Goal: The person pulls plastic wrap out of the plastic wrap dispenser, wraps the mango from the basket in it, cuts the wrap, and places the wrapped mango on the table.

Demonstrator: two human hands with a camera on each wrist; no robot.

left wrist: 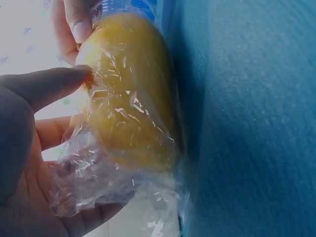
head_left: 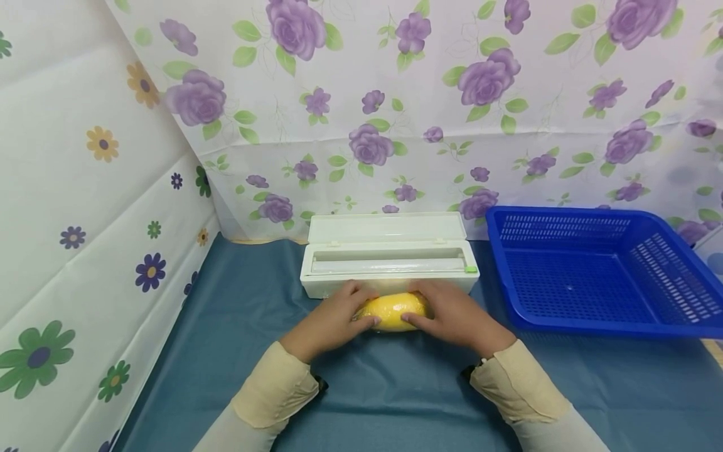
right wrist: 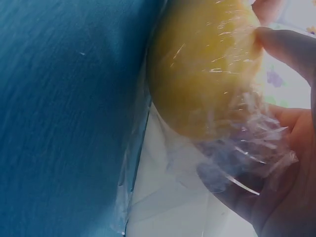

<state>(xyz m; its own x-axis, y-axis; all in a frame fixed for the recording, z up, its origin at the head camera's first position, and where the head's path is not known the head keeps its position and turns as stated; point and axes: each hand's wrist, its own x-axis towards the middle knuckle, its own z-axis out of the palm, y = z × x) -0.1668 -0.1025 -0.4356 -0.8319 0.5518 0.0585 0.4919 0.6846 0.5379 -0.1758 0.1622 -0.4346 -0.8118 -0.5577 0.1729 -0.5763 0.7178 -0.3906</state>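
Observation:
A plump yellow mango [head_left: 391, 312], loosely wrapped in clear cling film [left wrist: 94, 173], is just in front of a white film dispenser [head_left: 390, 285]. At its left end my left hand [head_left: 336, 317] holds it, thumb on the near side and fingers behind. My right hand [head_left: 454, 317] grips the right end the same way. Crumpled loose film gathers at both ends, by the palms, as both wrist views show. The dispenser's lid [head_left: 386, 227] stands raised, with a film roll [head_left: 390, 265] inside. The mango's far side is hidden.
A blue plastic basket [head_left: 599, 323] with perforated sides stands to the right of the dispenser. Blue-green cloth [head_left: 390, 402] covers the table. Flower-patterned sheets [head_left: 361, 94] close off the back and the left side.

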